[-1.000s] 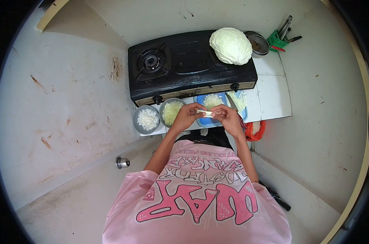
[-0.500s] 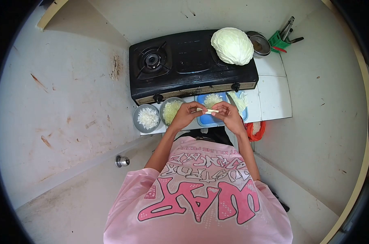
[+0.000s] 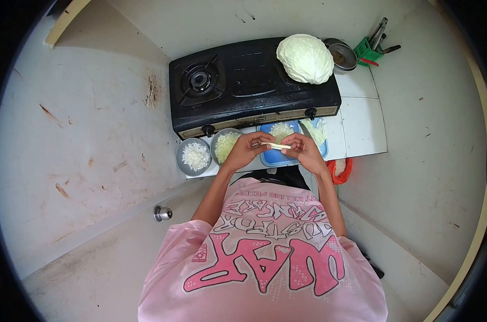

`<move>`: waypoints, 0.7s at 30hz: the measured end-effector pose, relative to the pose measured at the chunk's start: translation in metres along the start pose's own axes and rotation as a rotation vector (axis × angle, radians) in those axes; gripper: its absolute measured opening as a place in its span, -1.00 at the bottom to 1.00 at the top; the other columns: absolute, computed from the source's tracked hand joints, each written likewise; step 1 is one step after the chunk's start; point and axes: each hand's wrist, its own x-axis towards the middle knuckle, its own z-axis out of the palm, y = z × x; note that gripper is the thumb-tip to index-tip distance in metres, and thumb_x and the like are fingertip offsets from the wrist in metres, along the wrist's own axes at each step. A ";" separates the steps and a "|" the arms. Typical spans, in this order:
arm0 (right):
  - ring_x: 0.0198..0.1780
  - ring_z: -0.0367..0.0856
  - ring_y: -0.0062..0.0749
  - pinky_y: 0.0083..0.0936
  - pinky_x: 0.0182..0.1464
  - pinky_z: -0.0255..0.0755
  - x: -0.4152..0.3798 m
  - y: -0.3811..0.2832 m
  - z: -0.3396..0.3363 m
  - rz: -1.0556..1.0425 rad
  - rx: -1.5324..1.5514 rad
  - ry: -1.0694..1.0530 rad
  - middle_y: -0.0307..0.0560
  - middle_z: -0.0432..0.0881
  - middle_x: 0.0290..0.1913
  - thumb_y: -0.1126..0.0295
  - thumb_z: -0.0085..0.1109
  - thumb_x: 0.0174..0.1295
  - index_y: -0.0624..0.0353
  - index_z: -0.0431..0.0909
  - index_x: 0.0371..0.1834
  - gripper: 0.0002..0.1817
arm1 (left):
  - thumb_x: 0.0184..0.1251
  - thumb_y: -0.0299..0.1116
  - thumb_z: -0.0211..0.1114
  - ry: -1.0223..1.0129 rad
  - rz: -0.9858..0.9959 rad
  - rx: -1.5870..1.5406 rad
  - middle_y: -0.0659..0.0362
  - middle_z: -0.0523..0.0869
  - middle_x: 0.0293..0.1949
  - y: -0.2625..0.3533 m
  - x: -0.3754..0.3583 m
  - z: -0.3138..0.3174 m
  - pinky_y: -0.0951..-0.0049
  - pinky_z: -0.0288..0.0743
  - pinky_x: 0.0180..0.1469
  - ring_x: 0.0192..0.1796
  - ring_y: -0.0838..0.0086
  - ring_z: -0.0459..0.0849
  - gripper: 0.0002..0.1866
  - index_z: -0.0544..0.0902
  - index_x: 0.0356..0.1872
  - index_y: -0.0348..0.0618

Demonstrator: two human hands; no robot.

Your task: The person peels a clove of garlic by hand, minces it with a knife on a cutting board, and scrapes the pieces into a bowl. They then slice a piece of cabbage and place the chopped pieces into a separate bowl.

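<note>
My left hand (image 3: 247,149) and my right hand (image 3: 306,152) are both closed, pinching the two ends of a pale rolled strip of cabbage leaf (image 3: 277,145). They hold it over a blue cutting board (image 3: 275,158). Behind the fingers, a small heap of shredded cabbage (image 3: 281,130) lies on the board. A knife (image 3: 304,126) rests by my right hand, partly hidden, beside loose cabbage leaf pieces (image 3: 319,132). Close to my left hand is a grey bowl (image 3: 215,154) of chopped pale-green cabbage (image 3: 228,144).
Another grey bowl (image 3: 179,162) holds white chopped bits. A black two-burner stove (image 3: 249,70) stands behind the board, with a whole cabbage (image 3: 305,59) on its right side. Metal pans (image 3: 342,56), a green utensil basket (image 3: 365,51) and a red bag (image 3: 342,174) are at the right.
The cabbage strip has turned slightly between my fingertips, and my right fingers have shifted a little. The whole view has moved slightly; the other things stay in place.
</note>
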 end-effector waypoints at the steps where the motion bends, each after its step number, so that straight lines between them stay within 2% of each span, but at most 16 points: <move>1: -0.31 0.49 -0.78 -0.72 -0.24 0.37 0.000 0.001 0.000 0.005 -0.001 -0.008 -0.33 0.67 -0.31 0.64 0.43 0.21 0.25 0.69 -0.10 -0.78 | 0.42 -0.54 0.38 -0.001 -0.011 0.028 0.13 0.80 0.03 0.001 0.000 -0.001 0.45 0.55 0.21 0.07 0.49 0.73 -0.76 0.78 0.06 -0.29; 8: -0.31 0.56 -0.76 -0.73 -0.24 0.41 -0.002 0.000 0.002 0.032 -0.042 0.002 -0.31 0.69 -0.34 0.66 0.45 0.17 0.24 0.70 -0.16 -0.80 | 0.39 -0.49 0.42 -0.033 0.012 0.223 0.04 0.79 0.09 0.000 -0.002 -0.005 0.41 0.58 0.19 0.09 0.45 0.75 -0.77 0.80 0.03 -0.27; 11: -0.30 0.58 -0.74 -0.72 -0.21 0.43 -0.003 0.003 0.005 0.033 -0.011 0.025 -0.30 0.69 -0.34 0.67 0.44 0.17 0.24 0.70 -0.15 -0.79 | 0.40 -0.48 0.41 -0.019 0.037 0.204 0.06 0.82 0.02 -0.014 -0.001 -0.006 0.41 0.60 0.17 0.04 0.45 0.77 -0.77 0.79 0.02 -0.28; 14: -0.28 0.59 -0.72 -0.70 -0.17 0.44 -0.003 0.008 0.009 0.003 -0.018 0.046 -0.30 0.69 -0.34 0.68 0.44 0.17 0.24 0.69 -0.15 -0.78 | 0.41 -0.51 0.38 -0.032 -0.060 0.304 0.10 0.84 -0.08 -0.005 -0.002 -0.006 0.44 0.60 0.15 -0.02 0.46 0.79 -0.79 0.79 0.00 -0.30; 17: -0.25 0.59 -0.71 -0.67 -0.13 0.45 -0.002 0.011 0.008 -0.022 -0.065 0.050 -0.30 0.69 -0.31 0.68 0.44 0.16 0.23 0.68 -0.14 -0.77 | 0.43 -0.53 0.36 -0.010 -0.076 0.251 0.12 0.85 -0.16 -0.007 -0.004 -0.004 0.48 0.61 0.11 -0.06 0.50 0.79 -0.80 0.78 0.00 -0.33; 21: -0.20 0.60 -0.71 -0.66 -0.07 0.46 -0.004 0.007 0.008 -0.090 0.000 0.050 -0.31 0.70 -0.29 0.68 0.44 0.16 0.22 0.68 -0.16 -0.77 | 0.43 -0.54 0.36 0.015 -0.028 0.080 0.16 0.83 -0.17 -0.013 -0.004 -0.002 0.53 0.58 0.07 -0.08 0.56 0.77 -0.81 0.75 0.00 -0.34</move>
